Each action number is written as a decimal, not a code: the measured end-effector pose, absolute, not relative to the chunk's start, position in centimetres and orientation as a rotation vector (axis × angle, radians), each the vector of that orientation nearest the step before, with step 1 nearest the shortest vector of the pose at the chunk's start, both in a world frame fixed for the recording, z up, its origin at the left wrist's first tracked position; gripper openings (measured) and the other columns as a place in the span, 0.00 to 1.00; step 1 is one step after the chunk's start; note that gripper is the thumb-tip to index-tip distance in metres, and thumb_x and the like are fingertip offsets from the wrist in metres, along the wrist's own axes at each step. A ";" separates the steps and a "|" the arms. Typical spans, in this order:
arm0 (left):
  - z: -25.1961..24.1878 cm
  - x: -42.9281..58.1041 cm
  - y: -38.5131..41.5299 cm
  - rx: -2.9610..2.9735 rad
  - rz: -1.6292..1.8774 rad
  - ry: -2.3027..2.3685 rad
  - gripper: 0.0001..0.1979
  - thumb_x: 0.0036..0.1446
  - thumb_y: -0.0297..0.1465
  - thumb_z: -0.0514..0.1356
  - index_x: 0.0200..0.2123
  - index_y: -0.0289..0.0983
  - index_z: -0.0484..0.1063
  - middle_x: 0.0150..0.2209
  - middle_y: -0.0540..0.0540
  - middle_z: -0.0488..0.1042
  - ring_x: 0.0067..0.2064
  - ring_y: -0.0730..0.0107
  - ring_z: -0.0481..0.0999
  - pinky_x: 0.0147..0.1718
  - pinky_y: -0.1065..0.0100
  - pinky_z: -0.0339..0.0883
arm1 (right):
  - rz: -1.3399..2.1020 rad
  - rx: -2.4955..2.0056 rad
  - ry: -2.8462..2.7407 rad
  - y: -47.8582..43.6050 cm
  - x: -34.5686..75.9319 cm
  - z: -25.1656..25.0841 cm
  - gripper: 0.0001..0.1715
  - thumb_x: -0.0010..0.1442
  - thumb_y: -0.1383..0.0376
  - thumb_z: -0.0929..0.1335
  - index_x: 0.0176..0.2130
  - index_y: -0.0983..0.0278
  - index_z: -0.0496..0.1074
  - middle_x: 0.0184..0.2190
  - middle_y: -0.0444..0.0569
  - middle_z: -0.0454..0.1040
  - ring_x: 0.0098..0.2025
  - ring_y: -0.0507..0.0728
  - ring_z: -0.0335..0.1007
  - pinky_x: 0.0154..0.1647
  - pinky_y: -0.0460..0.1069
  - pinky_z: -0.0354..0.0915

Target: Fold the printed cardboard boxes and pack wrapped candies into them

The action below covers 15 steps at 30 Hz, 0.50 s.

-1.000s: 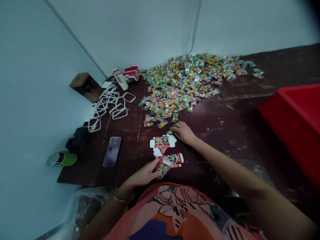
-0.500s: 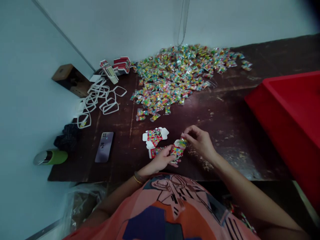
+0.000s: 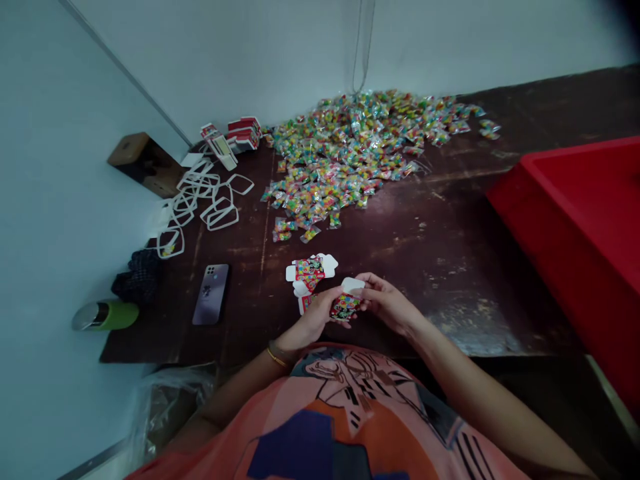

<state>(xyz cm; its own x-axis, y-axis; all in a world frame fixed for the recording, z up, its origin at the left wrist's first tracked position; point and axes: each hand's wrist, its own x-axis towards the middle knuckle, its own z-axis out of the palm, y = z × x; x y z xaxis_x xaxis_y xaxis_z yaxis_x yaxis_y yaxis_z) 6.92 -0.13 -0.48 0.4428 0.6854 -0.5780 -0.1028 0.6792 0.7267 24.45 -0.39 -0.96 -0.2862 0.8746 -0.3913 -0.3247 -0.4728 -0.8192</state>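
So the small box [image 3: 345, 308] is up between both hands now, just over the near edge of the worktop [image 3: 425, 253]. Left hand [image 3: 317, 313] grips its left side, and the right hand [image 3: 387, 303] has closed in, fingers pinching by the white flap. Half a second ago that right hand held a candy bag at the opening; now the bag's out of sight. Flat cartons [image 3: 309, 269] haven't budged, just left and farther back.
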 end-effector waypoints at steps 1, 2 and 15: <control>-0.3 6.9 0.0 0.699 0.514 0.989 0.21 0.53 0.41 0.56 0.45 0.33 0.72 0.35 0.42 0.76 0.34 0.65 0.75 0.25 0.69 0.71 | 1.887 -1.117 -0.842 -0.4 24.5 -0.9 0.18 0.47 0.61 0.74 0.38 0.61 0.70 0.30 0.42 0.70 0.24 0.49 0.65 0.25 0.45 0.64; -0.2 6.9 0.1 0.733 0.496 0.985 0.20 0.51 0.38 0.58 0.44 0.34 0.72 0.36 0.42 0.76 0.35 0.65 0.75 0.26 0.69 0.71 | 1.853 -1.142 -0.939 -0.4 24.6 -0.8 0.17 0.47 0.61 0.74 0.38 0.61 0.71 0.31 0.43 0.71 0.25 0.49 0.66 0.25 0.45 0.65; 0.2 5.8 1.1 0.558 0.525 0.771 0.22 0.50 0.35 0.58 0.49 0.35 0.70 0.41 0.40 0.75 0.39 0.62 0.75 0.32 0.65 0.70 | 1.329 -1.114 -1.669 1.1 25.2 2.0 0.13 0.62 0.59 0.66 0.42 0.58 0.79 0.39 0.50 0.76 0.39 0.56 0.72 0.39 0.50 0.69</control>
<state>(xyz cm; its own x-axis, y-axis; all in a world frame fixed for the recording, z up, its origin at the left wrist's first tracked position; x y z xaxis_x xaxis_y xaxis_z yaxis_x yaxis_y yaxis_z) 5.79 1.12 0.16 0.6062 0.6224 -0.4950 -0.2331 0.7342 0.6377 25.19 1.11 1.97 -0.3685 0.9294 0.0195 0.1891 0.0955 -0.9773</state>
